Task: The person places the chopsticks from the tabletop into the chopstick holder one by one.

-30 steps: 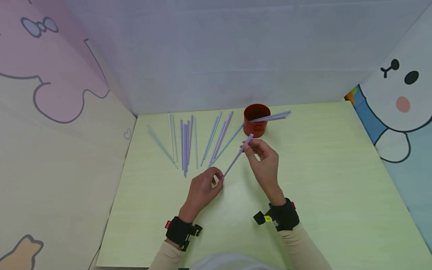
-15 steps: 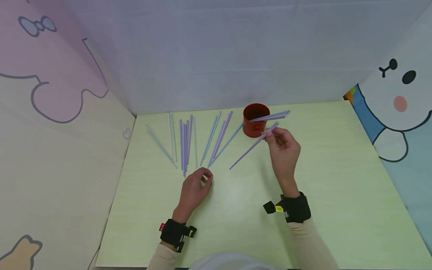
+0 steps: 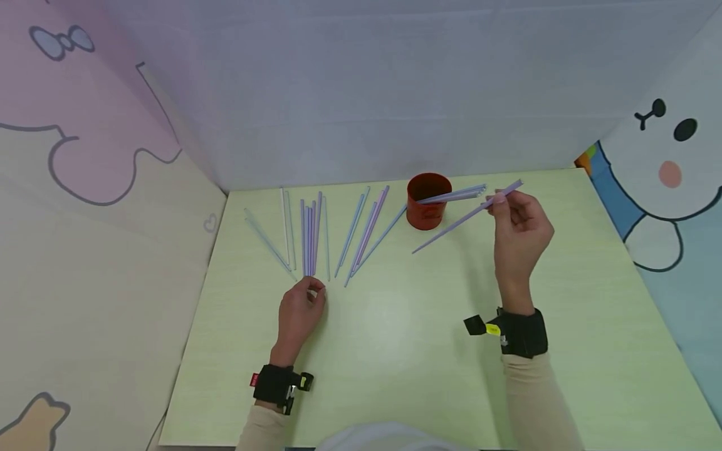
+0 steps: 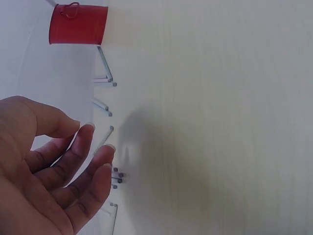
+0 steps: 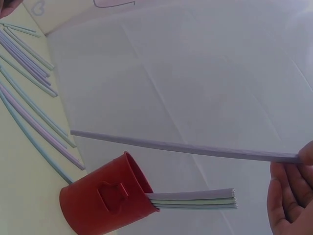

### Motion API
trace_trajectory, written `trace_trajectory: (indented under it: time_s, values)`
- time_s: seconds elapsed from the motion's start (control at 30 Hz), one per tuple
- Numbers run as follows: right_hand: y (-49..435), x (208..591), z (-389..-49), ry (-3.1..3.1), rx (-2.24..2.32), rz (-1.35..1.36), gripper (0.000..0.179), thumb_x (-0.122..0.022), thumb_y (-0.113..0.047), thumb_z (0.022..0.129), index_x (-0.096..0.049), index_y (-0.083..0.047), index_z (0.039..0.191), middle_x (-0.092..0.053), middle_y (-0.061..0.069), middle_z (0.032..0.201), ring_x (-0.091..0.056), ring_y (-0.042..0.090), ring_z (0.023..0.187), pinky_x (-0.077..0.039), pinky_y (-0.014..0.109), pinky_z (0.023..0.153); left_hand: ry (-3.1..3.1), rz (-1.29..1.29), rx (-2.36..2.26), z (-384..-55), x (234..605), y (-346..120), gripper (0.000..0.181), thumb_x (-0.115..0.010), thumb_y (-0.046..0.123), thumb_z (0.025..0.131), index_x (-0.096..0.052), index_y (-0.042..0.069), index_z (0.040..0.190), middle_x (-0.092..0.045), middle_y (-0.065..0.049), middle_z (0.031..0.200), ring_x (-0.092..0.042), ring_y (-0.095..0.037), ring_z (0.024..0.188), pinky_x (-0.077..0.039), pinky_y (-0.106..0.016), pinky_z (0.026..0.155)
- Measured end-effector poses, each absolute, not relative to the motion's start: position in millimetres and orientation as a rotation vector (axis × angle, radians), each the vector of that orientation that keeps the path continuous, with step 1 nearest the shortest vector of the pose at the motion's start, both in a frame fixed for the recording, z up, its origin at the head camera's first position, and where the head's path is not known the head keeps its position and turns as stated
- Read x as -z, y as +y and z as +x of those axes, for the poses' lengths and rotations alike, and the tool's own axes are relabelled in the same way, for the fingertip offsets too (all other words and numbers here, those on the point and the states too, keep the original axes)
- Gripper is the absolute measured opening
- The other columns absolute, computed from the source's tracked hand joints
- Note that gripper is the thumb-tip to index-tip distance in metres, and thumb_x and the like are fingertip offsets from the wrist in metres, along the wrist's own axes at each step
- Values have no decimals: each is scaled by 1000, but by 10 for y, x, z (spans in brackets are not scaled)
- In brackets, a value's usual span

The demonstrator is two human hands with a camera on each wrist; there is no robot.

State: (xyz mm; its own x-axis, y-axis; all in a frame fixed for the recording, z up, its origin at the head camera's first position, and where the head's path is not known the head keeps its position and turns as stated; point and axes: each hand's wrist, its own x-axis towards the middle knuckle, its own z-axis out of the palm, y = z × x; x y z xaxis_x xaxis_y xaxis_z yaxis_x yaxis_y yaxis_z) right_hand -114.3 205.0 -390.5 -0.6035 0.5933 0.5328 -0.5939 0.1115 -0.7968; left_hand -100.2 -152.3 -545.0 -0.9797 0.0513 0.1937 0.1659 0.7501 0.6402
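Note:
My right hand (image 3: 521, 228) pinches a purple straw (image 3: 451, 230) near its upper end, with thumb and fingers. The straw slants down to the left, in front of a small red bucket (image 3: 424, 216). In the right wrist view, the straw (image 5: 186, 147) stretches across above the red bucket (image 5: 105, 198). A bundle of straws (image 5: 193, 199) leans out over the bucket's rim. My left hand (image 3: 300, 316) is at the near ends of several purple straws (image 3: 308, 241). The left wrist view shows its fingers loosely bent, with nothing between them.
On the table (image 3: 406, 369), pale blue straws (image 3: 265, 239) lie at the far left, and blue and purple ones (image 3: 369, 228) lie left of the bucket. One blue straw (image 3: 378, 241) reaches to the bucket's base. Printed cloth walls stand around the back and sides.
My right hand has moved right and farther back, carrying the purple straw away from my left hand. My left hand has let go of the straw's lower end and shifted left to the purple straws.

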Motion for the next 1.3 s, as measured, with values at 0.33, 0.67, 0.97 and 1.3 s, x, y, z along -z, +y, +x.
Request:
trace_trajectory:
  time_s: [0.33,0.67,0.97,1.3]
  values:
    - [2172,3765,-1236,-1479,-1531,-29,13,-65,11,86,-66,20,95,-73,23,87,-70,20,73,-57,21,73,-2784,-26,1008,-1104,5534,-1785,5,-67,9,85,-67,8,89,-71,-5,81,-66,-20,64,-51,-39,54]
    - [2253,3681,-1309,-1354,-1543,-15,11,-65,12,86,-66,20,93,-70,29,86,-69,23,71,-57,23,72,-2769,104,935,-1191,5556,-1971,4,-64,10,85,-67,7,85,-70,-7,76,-64,-23,63,-46,-40,50]
    - [2286,3614,-1356,-1316,-1538,-30,10,-65,11,86,-66,19,92,-70,29,87,-69,26,74,-57,25,73,-2779,209,911,-1290,5569,-2039,10,-63,15,87,-66,6,86,-68,-10,78,-62,-28,64,-46,-43,51]
    - [2334,3568,-1433,-1340,-1456,-53,10,-66,7,88,-68,15,94,-70,28,89,-69,28,77,-57,27,76,-2810,335,916,-1424,5533,-2017,17,-69,21,86,-64,5,88,-64,-8,81,-60,-29,69,-44,-43,53]
